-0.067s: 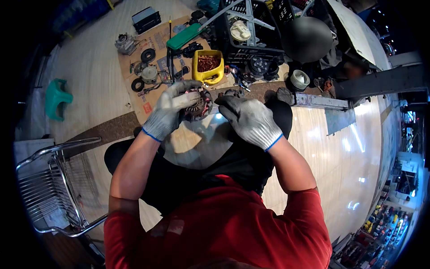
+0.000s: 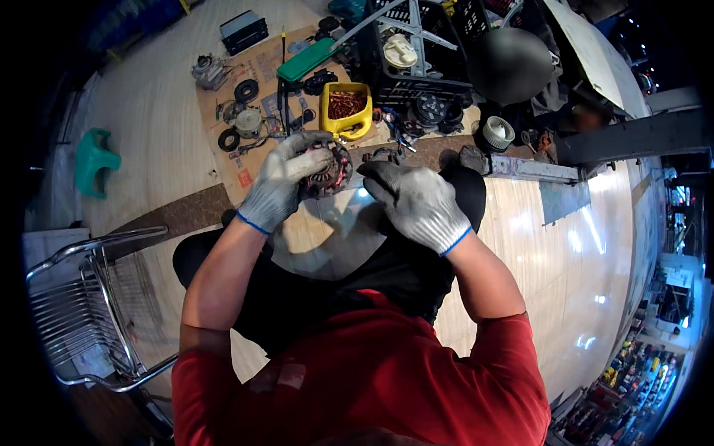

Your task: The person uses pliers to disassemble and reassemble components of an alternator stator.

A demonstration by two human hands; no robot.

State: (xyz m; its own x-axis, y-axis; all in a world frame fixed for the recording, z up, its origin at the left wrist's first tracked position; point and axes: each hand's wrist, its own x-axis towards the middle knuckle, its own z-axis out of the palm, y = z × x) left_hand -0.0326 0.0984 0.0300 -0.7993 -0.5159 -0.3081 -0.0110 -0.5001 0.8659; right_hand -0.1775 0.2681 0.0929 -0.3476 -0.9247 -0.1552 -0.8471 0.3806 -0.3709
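My left hand (image 2: pixel 281 175), in a pale work glove with a blue cuff edge, is closed round a motor part (image 2: pixel 327 172). That part is round and dark, with reddish windings around a ribbed centre. To its right, apart from it, my right hand (image 2: pixel 420 197) wears a matching glove with darkened fingertips. Its fingers are curled together, and anything inside them is hidden. Just beyond the right fingertips lies a small dark metal part (image 2: pixel 383 154) on the floor. Both hands are above the gap between my bent knees.
Ahead, a yellow cut-open container (image 2: pixel 361 129) holds copper-coloured scraps. Loose motor parts lie on a cardboard sheet (image 2: pixel 260 68). A black crate (image 2: pixel 379 83), a white fan wheel (image 2: pixel 498 132) and a metal beam (image 2: pixel 632 137) stand beyond and right. Left are a green stool (image 2: pixel 95 163) and metal-framed chair (image 2: pixel 97 245).
The motor part in my left hand has tilted slightly, showing more of its ribbed centre. My right hand has barely shifted.
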